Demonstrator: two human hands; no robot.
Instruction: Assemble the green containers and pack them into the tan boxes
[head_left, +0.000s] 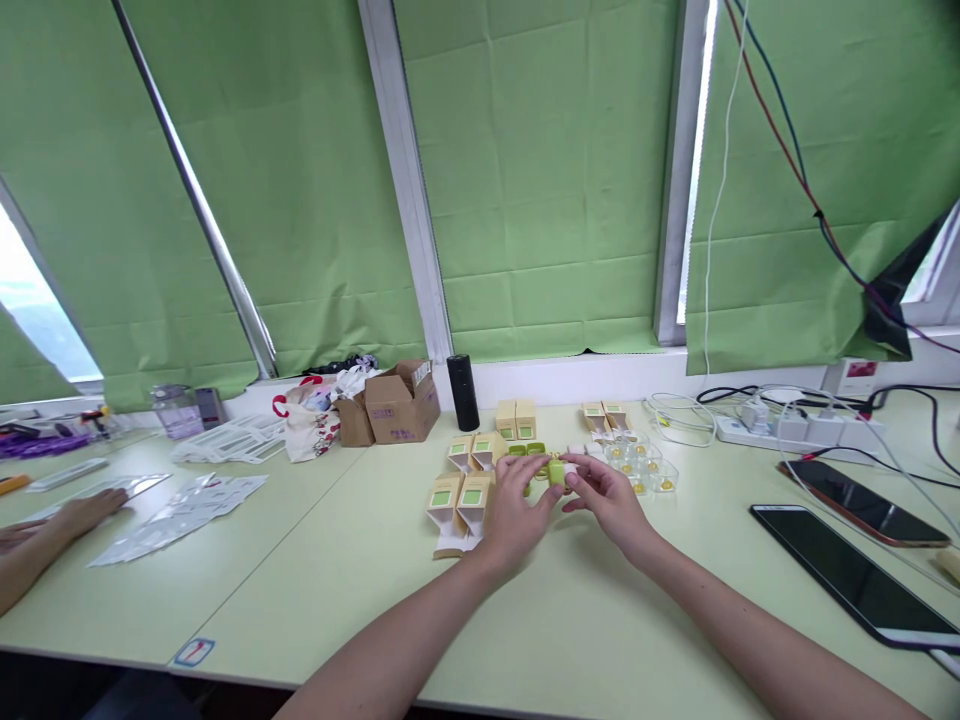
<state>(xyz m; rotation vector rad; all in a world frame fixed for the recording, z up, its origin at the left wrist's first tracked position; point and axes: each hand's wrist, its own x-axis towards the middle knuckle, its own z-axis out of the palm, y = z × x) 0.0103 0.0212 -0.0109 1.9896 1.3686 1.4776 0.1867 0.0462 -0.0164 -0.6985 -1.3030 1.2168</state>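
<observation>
My left hand (521,505) and my right hand (609,500) meet over the table, both closed on a small green case (556,473). A whitish part shows at its right side, by my right fingertips. Behind my left fingers lie more green cases (535,449). Open cardboard boxes with green squares (474,497) stand just left of my left hand. Beyond my right hand sit clear plastic pieces with yellow centres (637,462).
Small boxes (516,420) stand farther back, near a black cylinder (463,393) and a brown carton (403,402). Two tablets or phones (855,570) and a power strip (802,430) lie right. Another person's hand (90,510) rests at far left.
</observation>
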